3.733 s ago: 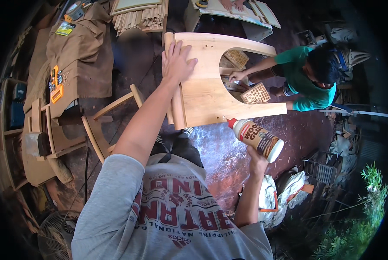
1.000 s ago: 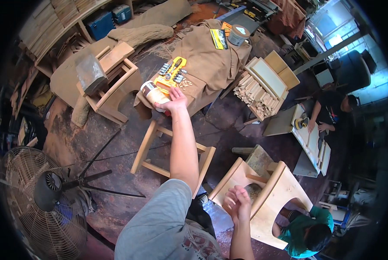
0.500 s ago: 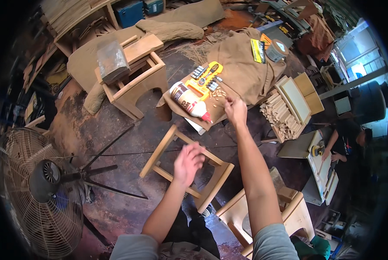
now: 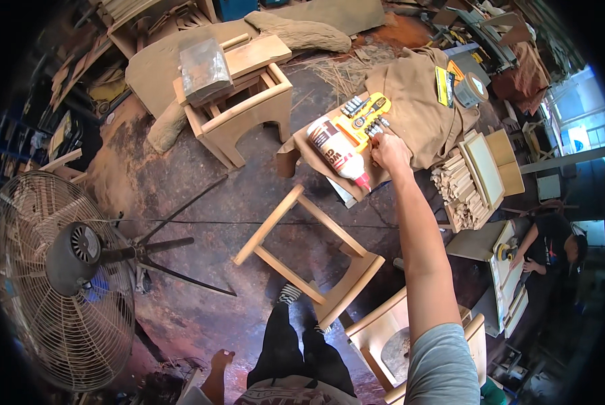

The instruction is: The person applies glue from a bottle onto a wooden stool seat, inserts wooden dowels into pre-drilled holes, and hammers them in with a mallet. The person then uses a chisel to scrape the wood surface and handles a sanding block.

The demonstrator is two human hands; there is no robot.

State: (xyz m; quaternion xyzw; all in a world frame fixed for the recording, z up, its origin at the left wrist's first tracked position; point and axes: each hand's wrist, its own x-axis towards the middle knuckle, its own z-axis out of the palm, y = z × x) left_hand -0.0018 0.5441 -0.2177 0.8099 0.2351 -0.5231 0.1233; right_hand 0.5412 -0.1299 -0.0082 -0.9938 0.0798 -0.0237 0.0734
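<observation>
A: Your right hand (image 4: pixel 391 154) is hovering or resting right by the yellow socket set (image 4: pixel 364 123) (contact isn't showing). Its fingers are curling in narrow, tips aiming at the nearer sockets (image 4: pixel 381 125).

B: Are those fingers holding anything?

A: Can't tell; the back of your hand is blocking the view.

B: And the squeeze bottle?

A: It's lying on its side, just left of those fingers, near them but apart. Its red nozzle (image 4: pixel 362 181) is pointing back toward you. The brown cloth (image 4: pixel 410 74) is running under bottle and set, and spreading beyond your fingertips.

B: Seeing a yellow packet (image 4: pixel 444 86) and a round tub (image 4: pixel 471 90) sitting farther out, beyond and right of the same fingers. Wood strips (image 4: pixel 459 196) are stacking up to their right.

A: Your left hand (image 4: pixel 220 361) is hanging low beside your left leg, well apart from the cloth. Fingers are bending loosely; can't tell if they're holding something.

B: A stool frame (image 4: pixel 343 236) is sitting on the floor, between your two hands.
</observation>
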